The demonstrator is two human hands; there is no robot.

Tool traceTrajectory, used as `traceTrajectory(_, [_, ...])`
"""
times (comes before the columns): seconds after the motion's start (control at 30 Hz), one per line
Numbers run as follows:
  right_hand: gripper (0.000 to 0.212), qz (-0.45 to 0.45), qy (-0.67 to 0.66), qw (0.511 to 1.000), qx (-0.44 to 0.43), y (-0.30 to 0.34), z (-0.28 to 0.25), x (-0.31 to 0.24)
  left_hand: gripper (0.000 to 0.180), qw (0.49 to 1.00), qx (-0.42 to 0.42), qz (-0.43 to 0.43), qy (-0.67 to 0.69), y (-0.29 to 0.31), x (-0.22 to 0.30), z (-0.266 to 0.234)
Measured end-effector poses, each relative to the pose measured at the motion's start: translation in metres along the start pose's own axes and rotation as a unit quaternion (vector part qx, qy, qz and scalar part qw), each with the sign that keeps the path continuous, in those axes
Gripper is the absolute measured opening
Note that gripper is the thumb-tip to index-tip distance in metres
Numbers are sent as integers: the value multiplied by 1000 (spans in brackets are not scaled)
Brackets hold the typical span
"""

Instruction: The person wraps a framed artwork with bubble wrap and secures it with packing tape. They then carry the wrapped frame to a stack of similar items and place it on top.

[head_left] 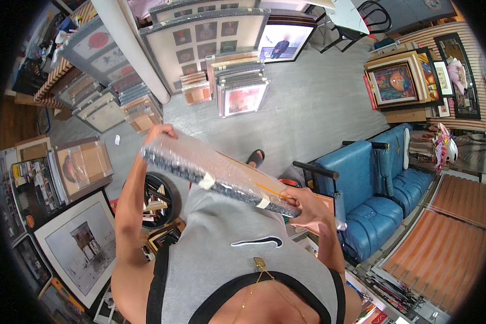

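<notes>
The left hand [159,132] is clenched around the upper-left end of a long bubble-wrapped frame [216,175], fingers curled over its far edge. The right hand [308,208] grips the lower-right end, thumb and fingers closed on the wrap near a strip of pale tape. The wrapped frame runs slantwise in front of the person's chest, from about ten o'clock down to four o'clock, held up in the air and well clear of the floor. A second patch of tape sits near its middle, and the dark patterned moulding shows through the plastic.

Under the frame is the person's grey sleeveless top [237,259]. At three o'clock from the right hand stands a blue padded sofa [383,200]. At twelve o'clock, on the grey floor [308,102], a stack of framed pictures [240,86] leans upright. At nine o'clock and lower left lie more pictures, among them a large white-matted print [81,243]. A painted portrait in a gold frame [394,83] leans at two o'clock.
</notes>
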State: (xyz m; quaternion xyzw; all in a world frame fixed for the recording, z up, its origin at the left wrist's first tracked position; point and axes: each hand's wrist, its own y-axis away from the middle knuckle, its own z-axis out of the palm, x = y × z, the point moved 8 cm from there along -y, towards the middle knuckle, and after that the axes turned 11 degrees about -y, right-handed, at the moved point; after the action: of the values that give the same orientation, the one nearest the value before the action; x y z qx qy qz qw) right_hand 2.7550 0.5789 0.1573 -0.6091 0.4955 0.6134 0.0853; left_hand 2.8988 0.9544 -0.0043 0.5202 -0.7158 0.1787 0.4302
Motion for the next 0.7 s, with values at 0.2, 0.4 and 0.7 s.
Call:
traceTrajectory(0.2, [49,6,-38,996,-76,-54,-15,16,22,984,129,62,-102,74,63,-67])
traceTrajectory(0.4, [49,-67,-35,989,-125,-124,-39,20,27,964,153,90,-196,104,135,-105])
traceTrajectory(0.7, [72,-100,-61,952,-283,-290,-56,69,25,921,180,-50,-343,68,178,-112])
